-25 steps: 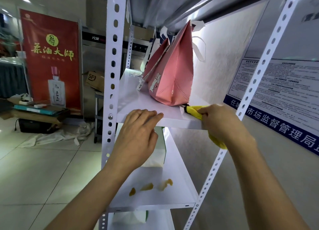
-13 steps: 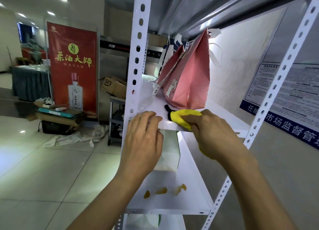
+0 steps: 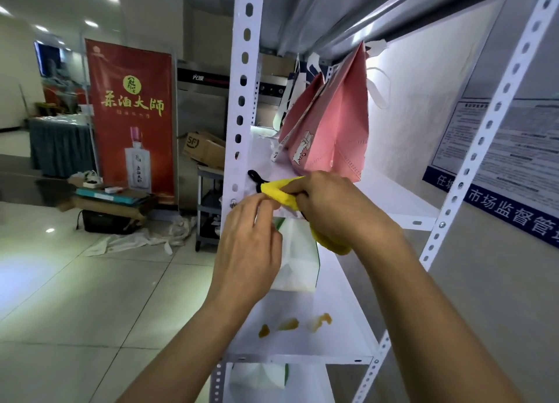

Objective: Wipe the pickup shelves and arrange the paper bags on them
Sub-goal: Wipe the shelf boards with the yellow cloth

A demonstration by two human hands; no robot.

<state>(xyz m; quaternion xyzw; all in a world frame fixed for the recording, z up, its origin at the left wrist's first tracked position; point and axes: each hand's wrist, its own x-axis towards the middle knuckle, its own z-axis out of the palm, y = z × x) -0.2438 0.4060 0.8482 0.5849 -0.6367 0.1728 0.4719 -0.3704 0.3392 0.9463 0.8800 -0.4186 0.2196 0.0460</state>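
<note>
Two pink paper bags (image 3: 331, 130) stand on the upper white shelf (image 3: 396, 200) of a white metal rack. My right hand (image 3: 335, 206) grips a yellow cloth (image 3: 281, 191) with a black loop at the shelf's front left corner. My left hand (image 3: 251, 236) sits just below and left of it, fingertips curled at the shelf's front edge beside the cloth. A white bag with green trim (image 3: 298, 260) stands on the lower shelf (image 3: 338, 336), partly behind my hands. Another white bag (image 3: 260, 375) shows on the shelf beneath.
Three yellowish stains (image 3: 293, 325) mark the lower shelf's front. Perforated white uprights (image 3: 243, 100) frame the rack. A notice board (image 3: 511, 148) hangs on the right wall. A red banner (image 3: 133, 115), a cardboard box (image 3: 202, 148) and clutter stand on the tiled floor to the left.
My right hand has dragged the yellow cloth leftward along the upper shelf's front edge to its left corner. My left hand stayed at that edge, and my view shifted closer and left.
</note>
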